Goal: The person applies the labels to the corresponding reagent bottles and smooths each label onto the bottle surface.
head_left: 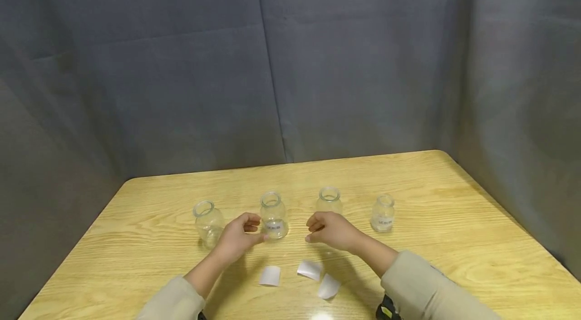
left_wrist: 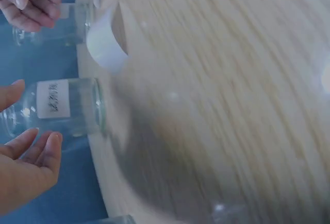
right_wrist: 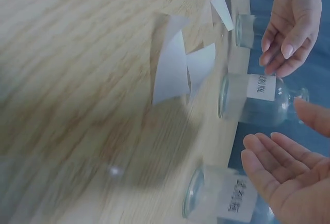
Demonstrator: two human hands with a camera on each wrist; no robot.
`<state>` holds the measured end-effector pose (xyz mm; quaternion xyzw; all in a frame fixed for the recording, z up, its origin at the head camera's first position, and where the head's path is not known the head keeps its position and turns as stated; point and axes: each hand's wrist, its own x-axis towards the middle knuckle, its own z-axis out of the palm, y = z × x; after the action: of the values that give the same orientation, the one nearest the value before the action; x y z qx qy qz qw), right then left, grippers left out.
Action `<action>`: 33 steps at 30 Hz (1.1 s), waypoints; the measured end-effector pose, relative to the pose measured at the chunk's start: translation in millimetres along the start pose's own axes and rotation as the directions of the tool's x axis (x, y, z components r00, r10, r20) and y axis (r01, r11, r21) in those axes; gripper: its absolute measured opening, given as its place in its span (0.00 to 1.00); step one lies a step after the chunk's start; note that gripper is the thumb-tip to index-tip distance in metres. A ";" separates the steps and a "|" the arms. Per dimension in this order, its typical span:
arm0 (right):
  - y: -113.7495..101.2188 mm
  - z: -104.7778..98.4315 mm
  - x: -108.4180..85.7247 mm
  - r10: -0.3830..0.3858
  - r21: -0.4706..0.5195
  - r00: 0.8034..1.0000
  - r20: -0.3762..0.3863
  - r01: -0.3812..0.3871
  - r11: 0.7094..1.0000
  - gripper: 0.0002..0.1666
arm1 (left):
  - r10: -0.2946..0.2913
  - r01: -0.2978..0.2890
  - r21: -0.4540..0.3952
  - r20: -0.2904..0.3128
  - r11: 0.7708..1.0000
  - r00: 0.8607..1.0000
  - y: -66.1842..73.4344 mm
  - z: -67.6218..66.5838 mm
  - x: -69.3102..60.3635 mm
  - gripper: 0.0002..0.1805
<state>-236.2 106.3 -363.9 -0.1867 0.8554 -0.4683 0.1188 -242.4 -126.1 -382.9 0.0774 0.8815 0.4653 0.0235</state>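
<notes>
Four clear glass jars stand upright in a row. My left hand (head_left: pixel 238 236) is at the left side of a labelled jar (head_left: pixel 274 214), fingers loosely bent, its thumb tip close to the glass; whether it touches, I cannot tell. In the left wrist view, that jar (left_wrist: pixel 77 105) shows between thumb and fingers. My right hand (head_left: pixel 333 231) hovers in front of another jar (head_left: pixel 329 201), partly hiding it. The right wrist view shows a white printed label (right_wrist: pixel 261 87) on a jar beside the right hand (right_wrist: pixel 289 177), whose fingers are spread and hold nothing.
A jar (head_left: pixel 210 221) stands at the left end, and a smaller labelled jar (head_left: pixel 383 215) at the right end. Three curled white paper pieces (head_left: pixel 270 275) lie nearer me on the wooden table (head_left: pixel 136 239). Behind the table hangs a grey-blue curtain (head_left: pixel 190 83).
</notes>
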 end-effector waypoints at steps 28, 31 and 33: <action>52.9 -55.8 -100.6 0.086 -0.079 0.984 0.155 -0.075 0.994 0.23 | 0.209 -0.110 -0.241 0.439 0.964 0.874 53.4 64.1 -6.7 0.20; 60.6 -57.7 -111.1 0.094 -0.093 0.981 0.169 -0.079 0.993 0.23 | 0.211 -0.083 -0.273 0.483 0.959 0.850 57.5 75.2 -8.4 0.18; 64.5 -58.8 -116.7 0.097 -0.099 0.980 0.174 -0.080 0.992 0.25 | 0.217 -0.075 -0.285 0.507 0.956 0.834 60.4 82.2 -9.3 0.18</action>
<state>-166.7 232.8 -383.8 -0.1951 0.8694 -0.4041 0.2071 -216.9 -26.9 -379.9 0.2676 0.7647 0.5344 0.2410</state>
